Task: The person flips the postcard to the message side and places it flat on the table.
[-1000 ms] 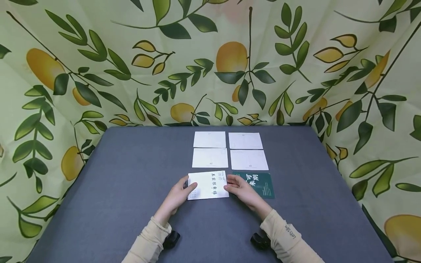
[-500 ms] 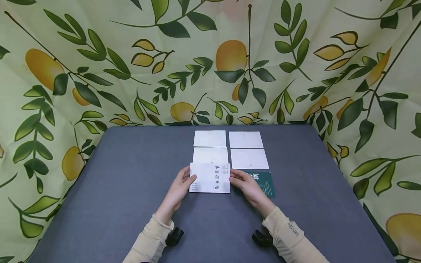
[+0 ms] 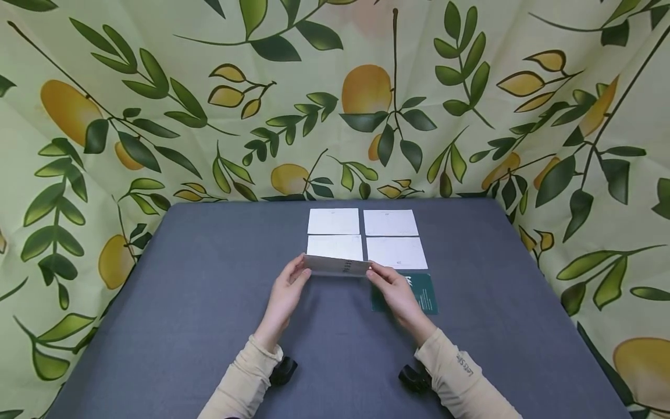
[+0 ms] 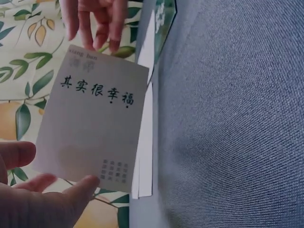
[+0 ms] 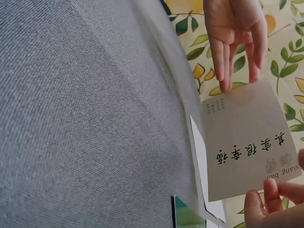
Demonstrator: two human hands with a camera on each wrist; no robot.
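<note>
A white postcard (image 3: 327, 265) with a column of dark green handwritten-style characters is held above the table, tipped so steeply that the head view shows only a narrow greyish strip. My left hand (image 3: 284, 294) pinches its left end between thumb and fingers. At the opposite end, the fingertips and thumb of my right hand (image 3: 396, 294) grip the edge. The left wrist view shows the printed face of the postcard (image 4: 88, 130) fully. Under my right hand lies a dark green postcard (image 3: 425, 294) with white lettering, partly hidden by that hand.
Several white cards lie in two columns farther back, among them the back right card (image 3: 389, 223) and the front right card (image 3: 396, 253). The held postcard overlaps the front left card (image 3: 333, 245). A fruit-patterned curtain (image 3: 314, 137) hangs behind the grey table (image 3: 220, 262).
Both hands have lifted the white postcard and shifted it away from the body. Its face, toward the head camera before, has tilted until nearly edge-on. The green postcard and laid-out cards stay put.
</note>
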